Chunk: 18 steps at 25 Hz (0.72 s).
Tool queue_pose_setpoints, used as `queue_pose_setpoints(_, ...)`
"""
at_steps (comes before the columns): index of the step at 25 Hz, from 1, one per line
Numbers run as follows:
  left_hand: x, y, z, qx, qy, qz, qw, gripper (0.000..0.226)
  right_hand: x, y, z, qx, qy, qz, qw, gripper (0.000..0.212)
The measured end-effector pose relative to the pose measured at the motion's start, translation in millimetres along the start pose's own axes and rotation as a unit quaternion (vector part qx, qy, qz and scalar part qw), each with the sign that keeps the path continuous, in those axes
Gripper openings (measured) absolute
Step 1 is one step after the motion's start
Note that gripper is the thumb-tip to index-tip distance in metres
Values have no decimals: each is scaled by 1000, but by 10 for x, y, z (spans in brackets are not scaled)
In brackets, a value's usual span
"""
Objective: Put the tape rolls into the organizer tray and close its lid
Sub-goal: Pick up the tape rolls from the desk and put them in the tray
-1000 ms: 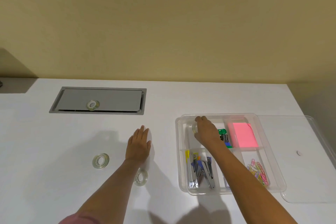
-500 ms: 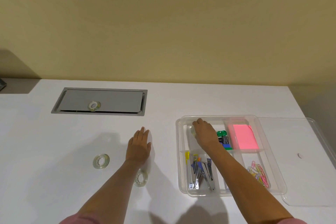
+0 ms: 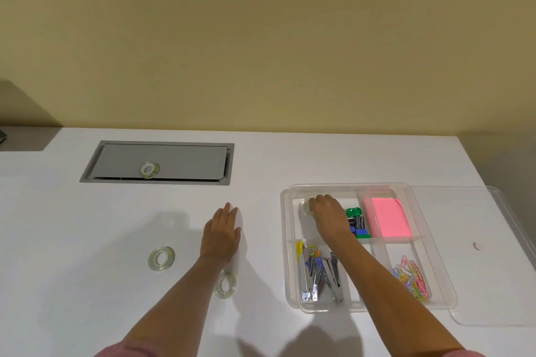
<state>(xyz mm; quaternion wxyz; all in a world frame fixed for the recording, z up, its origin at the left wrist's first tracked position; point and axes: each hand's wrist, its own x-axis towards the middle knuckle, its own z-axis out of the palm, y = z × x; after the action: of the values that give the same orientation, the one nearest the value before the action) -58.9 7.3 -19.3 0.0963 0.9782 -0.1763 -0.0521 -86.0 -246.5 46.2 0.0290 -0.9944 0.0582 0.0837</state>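
A clear plastic organizer tray (image 3: 293, 295) sits on the white table at the right, its clear lid (image 3: 493, 269) folded open flat to the right. My right hand (image 3: 327, 214) reaches into the tray's far-left compartment, fingers closed on a clear tape roll (image 3: 307, 207) low in that compartment. My left hand (image 3: 222, 233) rests flat on the table, fingers apart, holding nothing. One tape roll (image 3: 225, 285) lies partly under my left forearm, another (image 3: 161, 258) lies to its left, and a third (image 3: 149, 170) sits on the grey hatch.
The tray also holds binder clips (image 3: 358, 222), a pink sticky-note pad (image 3: 390, 217), metal clips (image 3: 317, 275) and coloured paper clips (image 3: 412, 275). A grey floor-box hatch (image 3: 188, 164) is set in the table at the far left. A wall rises behind the table.
My right hand has stayed in the far-left compartment on the tape roll, shifting only slightly. The left hand has not moved.
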Motion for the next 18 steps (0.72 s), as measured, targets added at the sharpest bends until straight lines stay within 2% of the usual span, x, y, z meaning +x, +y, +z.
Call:
queue_pose_setpoints(2, -3, -2, -22, 3, -7, 4, 1000, 56, -6, -32, -10, 24, 7, 14, 1000, 31)
queue_pose_setpoints(6, -22, -61, -102, 1, -21, 0, 1000, 52, 35, -152, -176, 116, 96, 54, 987, 26)
queue_pose_setpoints(9, -24, -239, -170, -2, -10, 4, 1000, 46, 127, -458, -384, 137, 146, 14, 980, 27)
queue_pose_setpoints(11, -31, -412, -248, 8, -7, 1, 1000, 34, 200, -747, -488, 148, 142, -6, 979, 25)
queue_pose_setpoints(18, -4, -1365, -557, -29, -13, -54, 998, 46, 618, -1979, -388, 165, 77, -29, 983, 31)
